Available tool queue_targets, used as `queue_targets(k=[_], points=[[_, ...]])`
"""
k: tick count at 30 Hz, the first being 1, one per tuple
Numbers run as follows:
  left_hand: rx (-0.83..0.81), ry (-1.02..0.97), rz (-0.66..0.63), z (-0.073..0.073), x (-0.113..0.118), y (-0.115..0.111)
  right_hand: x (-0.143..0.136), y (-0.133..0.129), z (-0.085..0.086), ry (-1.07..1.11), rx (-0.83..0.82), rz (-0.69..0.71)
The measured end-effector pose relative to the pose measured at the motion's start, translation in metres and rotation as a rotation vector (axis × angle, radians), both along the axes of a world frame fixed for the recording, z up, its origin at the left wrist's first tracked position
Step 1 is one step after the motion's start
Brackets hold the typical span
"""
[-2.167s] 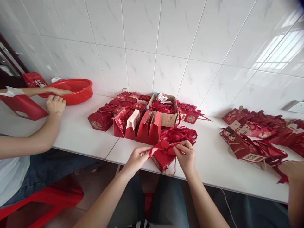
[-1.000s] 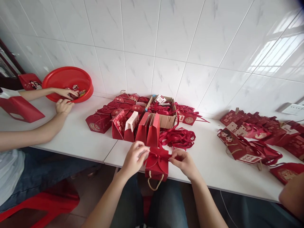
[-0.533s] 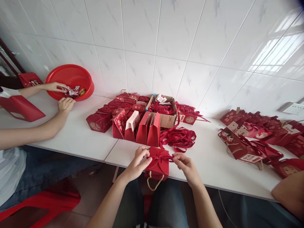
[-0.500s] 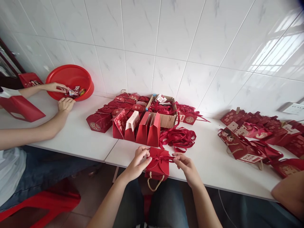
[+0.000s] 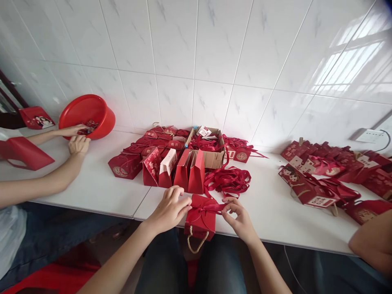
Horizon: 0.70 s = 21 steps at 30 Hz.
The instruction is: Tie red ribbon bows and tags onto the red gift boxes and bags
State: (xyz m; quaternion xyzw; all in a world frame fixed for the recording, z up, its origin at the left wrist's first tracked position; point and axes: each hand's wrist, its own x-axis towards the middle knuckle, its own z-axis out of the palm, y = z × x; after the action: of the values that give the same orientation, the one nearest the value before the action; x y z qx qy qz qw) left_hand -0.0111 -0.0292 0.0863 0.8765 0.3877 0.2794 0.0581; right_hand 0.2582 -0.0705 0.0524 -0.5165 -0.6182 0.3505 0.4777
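Observation:
A red gift box (image 5: 200,222) with a rope handle sits at the table's front edge, between my hands. Across its top runs a red ribbon (image 5: 203,208), knotted in the middle. My left hand (image 5: 171,208) pinches the ribbon at the box's left side, its fingers closed. On the other side my right hand (image 5: 237,216) grips the ribbon's right part between thumb and fingers. Just behind the box stand several upright red boxes (image 5: 196,173). To their right lies a heap of loose red ribbon (image 5: 231,181).
A cardboard carton (image 5: 212,159) holds more ribbon, beside rows of red boxes (image 5: 127,165). More red boxes (image 5: 315,190) lie at right, near another person's arm (image 5: 372,241). At left, a person's hands (image 5: 78,143) are at a tilted red basin (image 5: 107,118) of wrapped pieces.
My left hand has shifted slightly left, still at the ribbon. The view has moved a little. The red basin is tipped more toward the person at left.

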Motion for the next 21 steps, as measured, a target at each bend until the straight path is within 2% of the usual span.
queue_targets(k=[4, 9, 13, 17, 21], points=[[0.060, -0.035, 0.057, -0.012, 0.001, 0.001, -0.001, -0.001, -0.002, -0.020, 0.022, -0.011], [0.013, -0.158, 0.118, -0.029, 0.004, 0.003, -0.006, -0.002, -0.007, -0.003, 0.055, -0.044], [-0.092, -0.316, 0.129, -0.047, 0.009, 0.004, -0.010, -0.002, -0.014, 0.033, 0.068, -0.073], [-0.236, -0.543, 0.120, -0.069, 0.015, 0.004, -0.015, -0.002, -0.032, 0.107, 0.072, -0.076], [-0.419, -0.727, 0.131, -0.080, 0.017, 0.007, -0.022, -0.009, -0.051, 0.185, 0.103, 0.012]])
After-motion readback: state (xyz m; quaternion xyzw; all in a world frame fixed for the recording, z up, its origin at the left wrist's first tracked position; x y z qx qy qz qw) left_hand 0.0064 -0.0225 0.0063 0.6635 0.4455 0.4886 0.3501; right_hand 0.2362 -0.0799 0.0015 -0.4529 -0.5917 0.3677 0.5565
